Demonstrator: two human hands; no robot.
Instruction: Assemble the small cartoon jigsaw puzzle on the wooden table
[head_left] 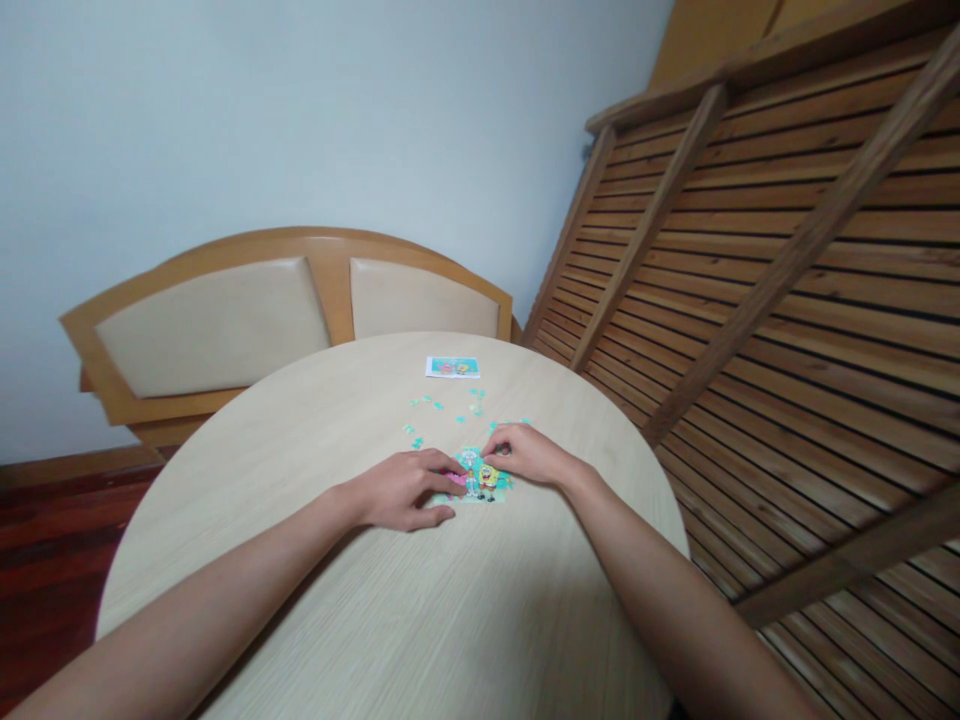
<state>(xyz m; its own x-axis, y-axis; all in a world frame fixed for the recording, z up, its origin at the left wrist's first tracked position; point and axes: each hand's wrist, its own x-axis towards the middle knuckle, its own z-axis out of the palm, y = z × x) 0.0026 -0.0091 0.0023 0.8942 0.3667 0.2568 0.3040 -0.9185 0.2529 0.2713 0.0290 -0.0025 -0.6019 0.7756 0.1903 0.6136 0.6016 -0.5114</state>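
Note:
A partly joined jigsaw puzzle (487, 482) with cartoon figures, one yellow and one pink, lies flat on the round table. My left hand (409, 488) rests over its left side, fingers stretched out and apart, covering part of the pink figure. At the upper right edge of the puzzle, my right hand (521, 452) is closed in a pinch, thumb and forefinger together. Whatever sits between those fingertips is too small to make out. Loose puzzle pieces (418, 442) lie scattered beyond both hands, and some are partly behind the right hand.
A picture card (453, 368) with a similar cartoon scene lies toward the far edge of the pale wooden table (300, 440). Behind the table stands a padded wooden headboard (217, 320) against the wall. A slatted wooden frame (787, 270) leans close along the right side.

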